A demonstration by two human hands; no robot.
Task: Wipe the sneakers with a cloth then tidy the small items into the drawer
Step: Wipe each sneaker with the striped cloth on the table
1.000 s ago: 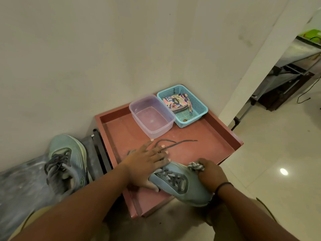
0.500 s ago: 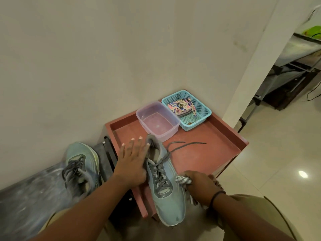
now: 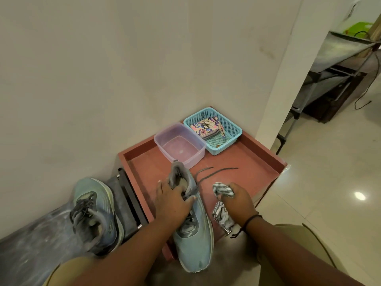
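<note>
At six o'clock on the tabletop (image 3: 247,162), a sneaker (image 3: 192,228) is gripped at its collar by the left hand (image 3: 172,201), seemingly steadied for wiping, while a striped cloth (image 3: 222,190) is clenched in the right hand (image 3: 239,200) at its three o'clock.
</note>
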